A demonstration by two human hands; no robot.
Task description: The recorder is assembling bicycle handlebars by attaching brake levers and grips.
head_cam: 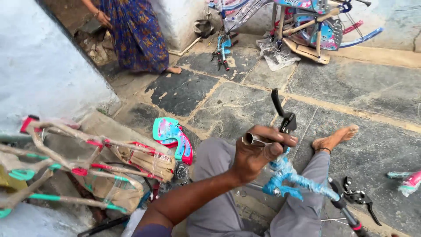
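Chrome handlebar end (pixel 253 139) sits clamped in the left hand (pixel 254 158) at frame centre, black brake lever (pixel 283 115) perched loosely, likely to slip off; right hand unseen.

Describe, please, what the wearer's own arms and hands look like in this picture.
Only one arm shows, coming up from the lower left. Which side it belongs to cannot be told for sure. The forearm is bare, with a dark purple sleeve ending above the elbow. The hand wears no glove; no ring or watch can be made out. The other hand is out of view.
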